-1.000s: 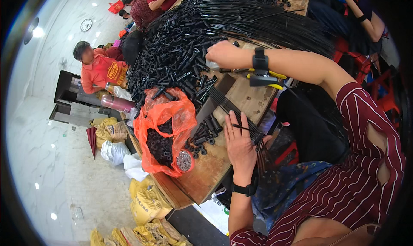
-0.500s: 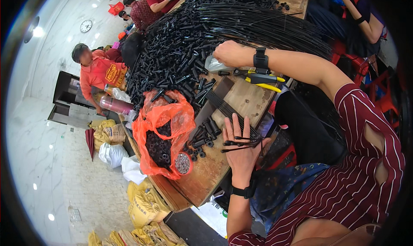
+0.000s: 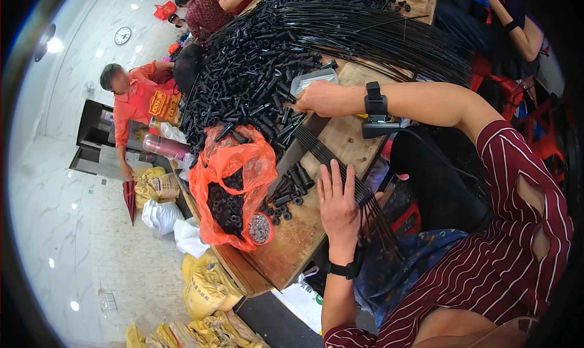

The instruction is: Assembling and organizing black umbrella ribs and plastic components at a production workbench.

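We've L hand [image 3: 342, 211] flat, fingers slightly apart, over black rods [image 3: 322, 152] at bench [image 3: 292, 246] edge; R hand [image 3: 325, 98] curled nr clear tray [image 3: 314, 78], grip we can't tell.

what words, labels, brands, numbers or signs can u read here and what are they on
Red panel at a co-worker's front: yellow lettering, not copied out here
Wall clock: dial marks, too small to read
Yellow sack: dark printing, too blurred
White sheet or bag: dark print, too small
Black rods at the left hand: none visible
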### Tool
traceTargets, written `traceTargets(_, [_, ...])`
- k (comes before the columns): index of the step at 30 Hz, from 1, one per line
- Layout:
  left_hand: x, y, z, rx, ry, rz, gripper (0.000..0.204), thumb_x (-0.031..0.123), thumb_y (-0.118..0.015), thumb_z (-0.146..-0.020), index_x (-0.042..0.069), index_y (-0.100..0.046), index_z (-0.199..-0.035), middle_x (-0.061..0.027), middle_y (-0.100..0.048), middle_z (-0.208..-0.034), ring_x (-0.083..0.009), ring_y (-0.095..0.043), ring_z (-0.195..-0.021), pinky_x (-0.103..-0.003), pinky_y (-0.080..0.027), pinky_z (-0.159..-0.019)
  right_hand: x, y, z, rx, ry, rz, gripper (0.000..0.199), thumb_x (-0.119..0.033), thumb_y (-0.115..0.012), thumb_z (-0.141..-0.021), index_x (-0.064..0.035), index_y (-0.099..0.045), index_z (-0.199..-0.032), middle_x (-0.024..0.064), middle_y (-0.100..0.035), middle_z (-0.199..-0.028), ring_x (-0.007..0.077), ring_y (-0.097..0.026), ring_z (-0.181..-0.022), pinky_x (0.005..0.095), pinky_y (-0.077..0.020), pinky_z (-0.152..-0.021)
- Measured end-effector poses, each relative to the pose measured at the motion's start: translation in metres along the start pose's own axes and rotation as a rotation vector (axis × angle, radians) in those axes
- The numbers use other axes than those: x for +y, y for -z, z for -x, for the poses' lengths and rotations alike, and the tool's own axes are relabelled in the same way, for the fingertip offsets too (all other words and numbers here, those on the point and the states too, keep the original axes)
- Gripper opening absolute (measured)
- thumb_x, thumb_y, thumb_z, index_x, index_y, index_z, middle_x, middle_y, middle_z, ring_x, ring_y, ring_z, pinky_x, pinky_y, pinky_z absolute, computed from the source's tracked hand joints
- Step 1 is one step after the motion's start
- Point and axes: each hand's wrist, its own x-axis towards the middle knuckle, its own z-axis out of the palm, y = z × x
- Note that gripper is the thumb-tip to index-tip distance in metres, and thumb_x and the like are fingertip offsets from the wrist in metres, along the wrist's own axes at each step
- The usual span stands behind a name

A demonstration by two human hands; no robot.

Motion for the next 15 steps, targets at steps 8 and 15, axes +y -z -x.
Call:
traceTargets(8, [-0.0003,0.0021,0.0005,-0.011,0.004,-0.007,0.072,0.052,-0.067,-0.077,0.002,-0.052,-0.128,-0.0234,-0.04,-0.142,-0.0415,-0.035,-0.133,-0.052,-0.03,-0.106,-0.0027,-0.002,0.001,-0.009,-0.013,-0.029,0.004,-0.003,-0.062,-0.065,-0.0014,-0.06,-0.068,0.0172,-0.062,-0.068,0.0357,-0.063,-0.071,0.0433,-0.0486,-0.062])
traceTargets(15, [0.0006,0.0037,-0.0014,-0.017,0.004,-0.002,0.071,0.046,-0.071,-0.076,0.001,-0.052,-0.128,-0.0253,-0.041,-0.139,-0.0427,-0.036,-0.131,-0.05,-0.031,-0.107,-0.0031,-0.0007,0.0023,0.008,-0.028,-0.032,0.003,-0.003,-0.061,-0.066,-0.0016,-0.06,-0.069,0.0166,-0.062,-0.069,0.036,-0.062,-0.071,0.0435,-0.0483,-0.062])
